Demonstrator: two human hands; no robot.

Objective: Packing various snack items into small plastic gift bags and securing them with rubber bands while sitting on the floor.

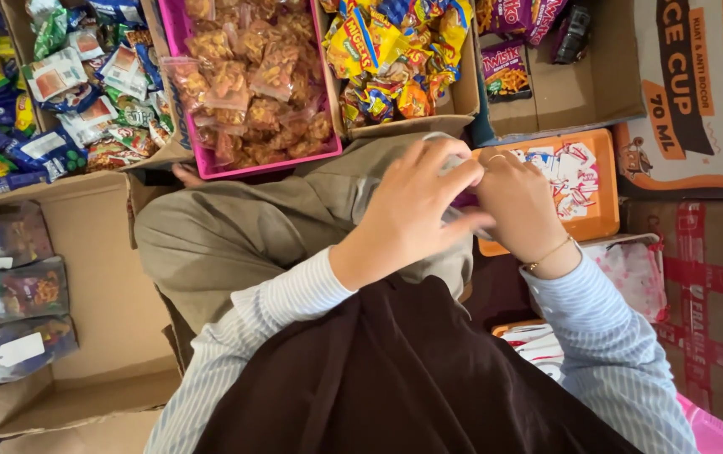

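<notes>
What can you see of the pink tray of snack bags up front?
The pink tray looks like rigid plastic with straight walls. It sits between two cardboard boxes, just beyond the person's knee. It is heaped with small clear bags of orange-brown fried snacks, some spilling over its left wall. Neither hand touches it.

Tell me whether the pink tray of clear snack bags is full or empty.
Full. The pink tray is heaped with clear bags of orange snacks, piled up to its rim, so its bottom is hidden.
</notes>
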